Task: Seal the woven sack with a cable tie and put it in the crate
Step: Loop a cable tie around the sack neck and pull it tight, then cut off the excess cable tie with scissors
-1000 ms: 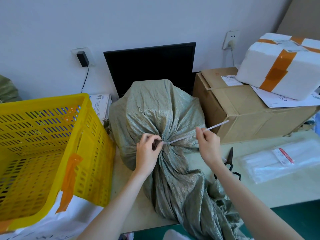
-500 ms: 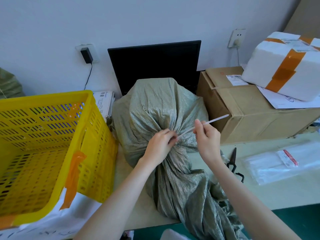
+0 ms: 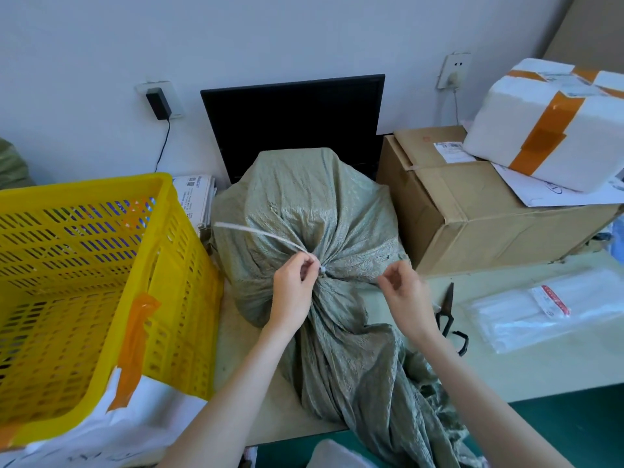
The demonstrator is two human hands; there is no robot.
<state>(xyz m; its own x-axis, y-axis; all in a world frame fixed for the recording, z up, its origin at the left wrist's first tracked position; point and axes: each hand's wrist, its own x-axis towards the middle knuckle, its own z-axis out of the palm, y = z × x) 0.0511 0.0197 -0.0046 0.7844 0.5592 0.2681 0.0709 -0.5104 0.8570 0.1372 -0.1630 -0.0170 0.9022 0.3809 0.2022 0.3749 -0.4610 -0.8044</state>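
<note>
A grey-green woven sack stands on the table, its neck gathered at the middle. A white cable tie circles the neck, and its free tail sticks out up and to the left. My left hand pinches the tie at its head on the neck. My right hand hovers just right of the neck with fingers loosely curled and nothing in it. The yellow slatted crate stands to the left of the sack, open side up, with orange tape on its front.
Black scissors and a clear bag of cable ties lie on the table at the right. A cardboard box with a white foam box on it stands behind them. A black monitor leans on the wall.
The tie's tail pointed right, held by my right hand; now it points left. My right hand has let go and drawn back to the right. My left hand stays at the neck.
</note>
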